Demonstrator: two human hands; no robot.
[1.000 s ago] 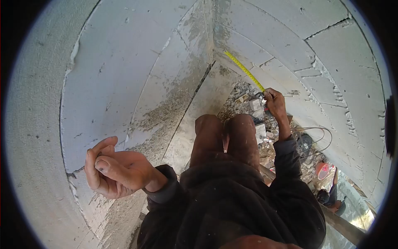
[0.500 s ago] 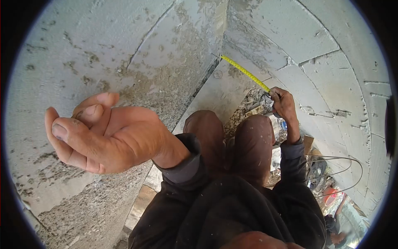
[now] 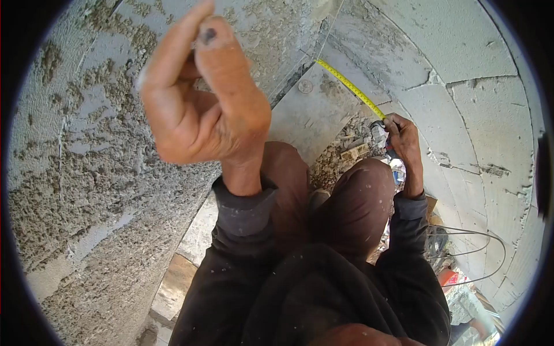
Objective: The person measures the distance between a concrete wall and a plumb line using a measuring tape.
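Head view: curved yellow tape (image 3: 352, 87) snug in right hand (image 3: 405, 141), left hand (image 3: 205, 109) loosely curled, seemingly empty.

We can't read any words or numbers here. The yellow tape (image 3: 352, 88) has little dark marks all along it, but they are too tiny for us to read. On the grey slab (image 3: 311, 121) we see a round mark (image 3: 305, 86) with faint lines inside, and we can't tell what they show. The blue and white scrap (image 3: 398, 170) and the red thing (image 3: 446, 277) are too small for us to find letters on.
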